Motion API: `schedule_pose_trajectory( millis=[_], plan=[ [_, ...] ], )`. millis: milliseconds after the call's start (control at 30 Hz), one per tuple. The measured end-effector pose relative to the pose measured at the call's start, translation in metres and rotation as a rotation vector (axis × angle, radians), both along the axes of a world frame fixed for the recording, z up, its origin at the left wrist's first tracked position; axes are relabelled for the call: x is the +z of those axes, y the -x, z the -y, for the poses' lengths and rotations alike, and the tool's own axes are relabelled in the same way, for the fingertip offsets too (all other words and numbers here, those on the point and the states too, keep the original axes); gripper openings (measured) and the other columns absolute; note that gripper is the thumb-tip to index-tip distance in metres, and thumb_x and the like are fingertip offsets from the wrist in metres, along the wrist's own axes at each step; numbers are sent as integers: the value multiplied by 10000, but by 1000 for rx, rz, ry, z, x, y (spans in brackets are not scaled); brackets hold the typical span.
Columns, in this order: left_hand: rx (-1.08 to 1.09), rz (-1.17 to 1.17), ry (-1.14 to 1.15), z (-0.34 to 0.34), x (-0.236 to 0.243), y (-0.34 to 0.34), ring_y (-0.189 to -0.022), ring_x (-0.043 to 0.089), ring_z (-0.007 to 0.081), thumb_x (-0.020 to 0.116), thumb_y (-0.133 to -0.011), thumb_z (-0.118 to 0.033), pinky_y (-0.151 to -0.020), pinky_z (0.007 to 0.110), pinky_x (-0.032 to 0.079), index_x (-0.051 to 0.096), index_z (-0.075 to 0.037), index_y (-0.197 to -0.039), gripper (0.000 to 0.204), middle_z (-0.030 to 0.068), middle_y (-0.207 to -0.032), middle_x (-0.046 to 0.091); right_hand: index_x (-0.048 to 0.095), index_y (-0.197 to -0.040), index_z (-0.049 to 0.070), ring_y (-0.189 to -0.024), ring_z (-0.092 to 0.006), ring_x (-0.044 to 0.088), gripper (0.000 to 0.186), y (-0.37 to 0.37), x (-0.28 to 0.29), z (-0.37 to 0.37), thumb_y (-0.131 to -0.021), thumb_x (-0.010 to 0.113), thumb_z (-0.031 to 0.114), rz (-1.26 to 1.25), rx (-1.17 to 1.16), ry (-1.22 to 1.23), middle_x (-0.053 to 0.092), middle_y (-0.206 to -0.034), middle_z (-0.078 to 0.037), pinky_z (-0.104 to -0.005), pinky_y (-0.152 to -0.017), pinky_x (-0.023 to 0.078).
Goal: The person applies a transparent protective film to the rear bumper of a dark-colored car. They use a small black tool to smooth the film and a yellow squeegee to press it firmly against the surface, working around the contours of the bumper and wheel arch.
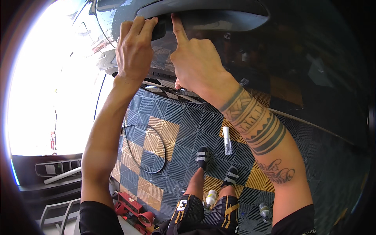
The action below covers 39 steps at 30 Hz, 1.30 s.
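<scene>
My left hand (135, 51) is raised to the dark, glossy car body (250, 51), its fingers closed over a small black flat pad (159, 31) held against the panel. Just to its right, my right hand (199, 60) stretches its index finger up to the lower edge of a curved grey recess (219, 21) in the bodywork. The other right fingers fold under the palm and are partly hidden; nothing shows in them. Behind both wrists runs the lower edge of the bodywork, with a checkered reflection.
A clear spray bottle (227, 141) with a white top stands on the grey and yellow tiled floor (184, 117). More bottles lie near my feet. A black cable (164, 156) loops at left, above a red tool (131, 205). Bright daylight washes out the left side.
</scene>
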<state>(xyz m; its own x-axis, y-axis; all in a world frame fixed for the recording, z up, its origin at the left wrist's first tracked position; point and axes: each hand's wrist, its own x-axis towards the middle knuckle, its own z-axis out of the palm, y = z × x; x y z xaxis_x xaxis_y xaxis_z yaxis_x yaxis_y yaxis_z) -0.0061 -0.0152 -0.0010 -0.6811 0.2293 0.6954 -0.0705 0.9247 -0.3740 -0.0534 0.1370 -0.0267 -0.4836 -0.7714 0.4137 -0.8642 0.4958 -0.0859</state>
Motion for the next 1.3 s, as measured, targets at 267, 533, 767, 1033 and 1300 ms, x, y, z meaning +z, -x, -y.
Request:
schedule_pose_trajectory(
  millis=[267,533,767,1033,1300],
  plan=[
    [205,38,-17,120,35,-104,-878,568,225,533,-924,20,-766,336,511,627,-79,-1235,339,106,-963,588,777,-901,131,-825,-266,706,468,-15,14,13,-514,894,368,122,62,-38,186,-1555,-276,-359,-780,563],
    [692,886,-1847,-81,-23,-473,-971,641,224,470,-827,98,-863,329,501,572,18,-1274,465,103,-1025,665,771,-822,107,-766,-271,704,428,-3,16,-4,-516,898,379,108,33,-69,150,-1566,-267,-358,-788,566],
    [917,986,-1948,-184,-50,-653,-940,677,325,560,-894,-188,-791,407,542,581,22,-1207,377,211,-1037,665,747,-721,73,-700,-276,698,414,-13,20,-2,-518,895,401,74,61,-77,185,-1557,-263,-360,-775,572],
    [1035,1333,-1344,-200,-59,-577,-845,618,478,614,-858,-195,-770,516,505,548,48,-925,261,293,-891,642,611,-824,-38,-719,-341,645,430,-16,20,7,-691,806,322,18,-20,-264,476,-1376,-237,-416,-694,530],
    [565,1530,-1450,-167,-12,-523,-819,687,337,626,-880,-261,-716,416,553,703,-86,-1093,286,138,-938,711,715,-675,36,-649,-296,684,534,-26,32,0,-505,885,513,-42,22,-151,218,-1540,-276,-376,-681,584]
  ],
)
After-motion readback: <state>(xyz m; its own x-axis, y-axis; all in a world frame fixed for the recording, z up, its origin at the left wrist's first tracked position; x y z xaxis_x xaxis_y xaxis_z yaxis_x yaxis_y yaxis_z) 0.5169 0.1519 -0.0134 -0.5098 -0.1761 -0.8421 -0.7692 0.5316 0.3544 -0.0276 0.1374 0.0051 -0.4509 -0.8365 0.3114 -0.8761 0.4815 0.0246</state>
